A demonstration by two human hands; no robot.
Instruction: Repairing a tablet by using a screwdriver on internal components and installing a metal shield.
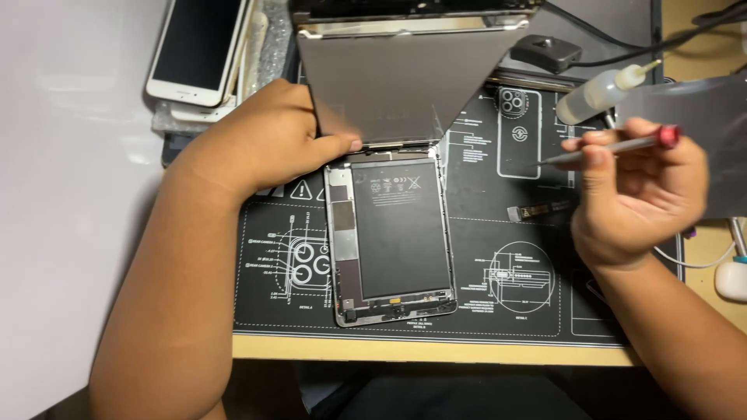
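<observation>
An opened tablet body (pixel 393 233) lies on a black printed work mat (pixel 498 257), its dark battery exposed. The tablet's screen panel (pixel 389 78) is lifted upright at the far end. My left hand (pixel 264 144) holds the lower left edge of that panel with the fingertips. My right hand (pixel 634 198) is raised to the right of the tablet and pinches a thin grey screwdriver with a red cap (pixel 622 145), tip pointing left.
A small clear squeeze bottle (pixel 599 93) stands behind my right hand. Stacked white phones (pixel 198 50) lie at the back left. A small black part (pixel 537 210) rests on the mat. A black block with cable (pixel 545 53) sits at the back, a white object (pixel 731 280) at the right edge.
</observation>
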